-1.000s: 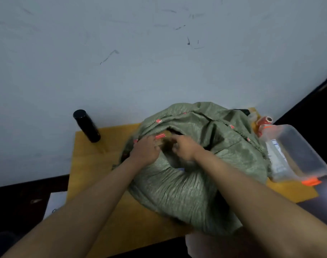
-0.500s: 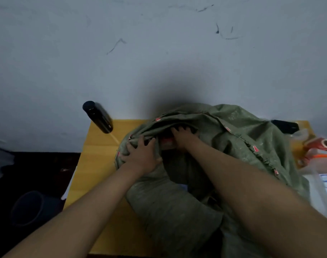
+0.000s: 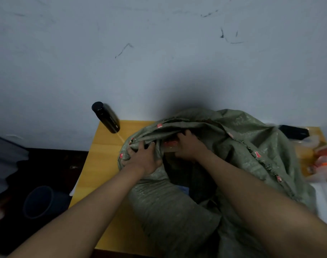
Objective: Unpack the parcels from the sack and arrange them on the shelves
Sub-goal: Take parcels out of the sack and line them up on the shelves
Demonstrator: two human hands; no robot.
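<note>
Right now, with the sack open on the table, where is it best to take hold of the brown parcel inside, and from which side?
Probably by its long edges, coming from the near side through the sack's mouth. The brown parcel looks flat and boxy, with only its near part exposed under the cloth fold. The right hand already rests on it, while the left hand grips the rim, keeping the opening wide.

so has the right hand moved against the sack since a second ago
Yes. The right hand has pushed farther under the sack's folded rim, toward the wall, and now touches a brown parcel at the opening. The left hand grips the rim beside it.
</note>
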